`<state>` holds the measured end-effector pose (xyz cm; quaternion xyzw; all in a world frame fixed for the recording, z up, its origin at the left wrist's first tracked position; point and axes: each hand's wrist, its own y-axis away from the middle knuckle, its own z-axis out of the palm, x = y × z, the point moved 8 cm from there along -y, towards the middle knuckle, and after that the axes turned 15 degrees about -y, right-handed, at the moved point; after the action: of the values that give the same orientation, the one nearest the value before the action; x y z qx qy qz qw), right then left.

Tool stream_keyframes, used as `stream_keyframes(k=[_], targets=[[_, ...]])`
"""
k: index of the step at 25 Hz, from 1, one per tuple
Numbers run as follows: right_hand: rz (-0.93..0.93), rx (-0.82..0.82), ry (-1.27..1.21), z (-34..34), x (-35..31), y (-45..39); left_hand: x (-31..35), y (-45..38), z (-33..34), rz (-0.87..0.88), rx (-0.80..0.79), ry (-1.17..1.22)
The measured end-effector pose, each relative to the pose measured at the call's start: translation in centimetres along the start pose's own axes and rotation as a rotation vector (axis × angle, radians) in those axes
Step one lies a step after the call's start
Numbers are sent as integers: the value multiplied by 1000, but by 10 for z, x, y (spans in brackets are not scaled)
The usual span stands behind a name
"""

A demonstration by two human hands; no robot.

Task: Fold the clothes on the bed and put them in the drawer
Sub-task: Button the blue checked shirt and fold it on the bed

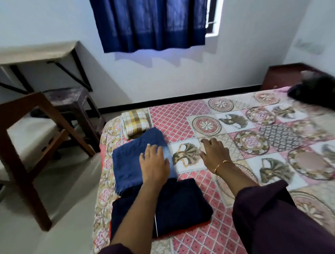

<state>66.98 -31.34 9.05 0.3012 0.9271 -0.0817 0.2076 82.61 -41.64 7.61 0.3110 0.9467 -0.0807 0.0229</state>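
Observation:
Three folded clothes lie in a row along the left edge of the bed [242, 125]. Nearest me is a dark navy folded garment [180, 203], then a folded blue cloth [129, 161], then a folded yellow-checked cloth [135, 123] at the far corner. My left hand [154, 163] rests flat on the right part of the blue cloth, fingers spread. My right hand [214, 151] lies open on the patterned bedsheet just right of the blue cloth, holding nothing. A blurred black garment [319, 92] lies at the far right of the bed.
A wooden chair [21, 141] stands left of the bed, with a dark plastic stool [69, 100] and a wall-mounted shelf [26, 53] behind it. A blue curtain [151, 19] hangs on the far wall. A dark red cabinet [280, 75] stands at the far right corner.

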Motion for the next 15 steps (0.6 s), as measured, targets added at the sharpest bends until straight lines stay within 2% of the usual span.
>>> stream_keyframes(k=[4, 8, 11, 15], targets=[[-66, 137, 34, -95, -12, 18, 60, -13, -87, 135, 75, 26], [-71, 248, 82, -176, 11, 32, 140, -29, -163, 278, 167, 49], [-9, 325, 103, -243, 64, 38, 227, -44, -213, 385, 255, 57], [50, 470, 106, -331, 170, 43, 369, -57, -261, 480, 343, 126]])
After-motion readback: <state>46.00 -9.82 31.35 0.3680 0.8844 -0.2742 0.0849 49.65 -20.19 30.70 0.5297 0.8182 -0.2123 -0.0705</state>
